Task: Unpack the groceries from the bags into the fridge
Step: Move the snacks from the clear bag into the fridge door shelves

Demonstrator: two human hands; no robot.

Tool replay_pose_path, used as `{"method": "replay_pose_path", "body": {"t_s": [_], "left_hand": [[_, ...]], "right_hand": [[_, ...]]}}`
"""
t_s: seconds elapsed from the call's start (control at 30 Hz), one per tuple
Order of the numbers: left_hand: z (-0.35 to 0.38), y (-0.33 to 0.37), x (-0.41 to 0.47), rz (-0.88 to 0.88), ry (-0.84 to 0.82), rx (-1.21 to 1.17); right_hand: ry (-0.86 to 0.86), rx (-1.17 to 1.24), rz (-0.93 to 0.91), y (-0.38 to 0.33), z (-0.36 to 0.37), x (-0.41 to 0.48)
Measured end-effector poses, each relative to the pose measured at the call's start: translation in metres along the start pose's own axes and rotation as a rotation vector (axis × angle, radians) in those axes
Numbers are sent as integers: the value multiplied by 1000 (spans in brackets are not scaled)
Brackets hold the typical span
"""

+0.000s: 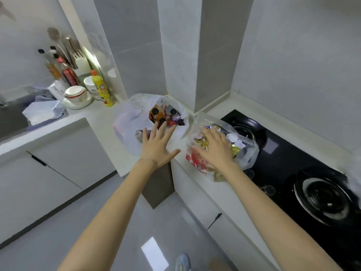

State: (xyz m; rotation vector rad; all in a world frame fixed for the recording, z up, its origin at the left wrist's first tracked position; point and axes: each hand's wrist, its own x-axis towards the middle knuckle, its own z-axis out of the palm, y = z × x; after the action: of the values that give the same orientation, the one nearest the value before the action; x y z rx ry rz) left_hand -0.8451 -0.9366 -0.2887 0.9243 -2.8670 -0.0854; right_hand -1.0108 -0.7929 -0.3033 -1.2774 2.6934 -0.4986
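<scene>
Two plastic grocery bags stand on the pale counter corner. The left white bag (127,118) is open at the top and shows several bottles with dark caps and colourful packets (166,115). My left hand (156,147) hovers at its near rim with fingers spread and straight, holding nothing. The right clear bag (248,151) holds snack packets, one red and white (197,163). My right hand (216,147) lies flat over the top of this bag, fingers extended. No fridge is in view.
A black two-burner gas hob (312,173) lies right of the bags. At the left are a sink (11,118), stacked bowls (76,94), a yellow bottle (101,89), sauce bottles (66,73) and a knife block (80,61). White cabinet doors (48,163) run below; grey floor between.
</scene>
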Motion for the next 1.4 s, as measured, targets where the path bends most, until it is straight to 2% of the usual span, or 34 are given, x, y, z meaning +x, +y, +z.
{"method": "replay_pose_path", "body": {"t_s": [0.17,0.4,0.67,0.83,1.07,1.3,1.4], "left_hand": [[26,21,47,101,-59,-60],[58,64,108,250,-87,-122],[102,92,159,335,-42,-223],[127,95,175,299,-152,-186],[149,93,197,330,-258,-182],[161,79,218,374,-423,-59],[168,75,220,383,-463,-15]], "right_hand": [[-24,9,150,45,3,10],[-45,22,261,103,11,38],[-65,5,221,142,29,72],[-83,15,210,145,41,88],[41,11,156,138,60,90],[-191,-12,333,133,68,89],[-241,-39,385,128,71,87]]}}
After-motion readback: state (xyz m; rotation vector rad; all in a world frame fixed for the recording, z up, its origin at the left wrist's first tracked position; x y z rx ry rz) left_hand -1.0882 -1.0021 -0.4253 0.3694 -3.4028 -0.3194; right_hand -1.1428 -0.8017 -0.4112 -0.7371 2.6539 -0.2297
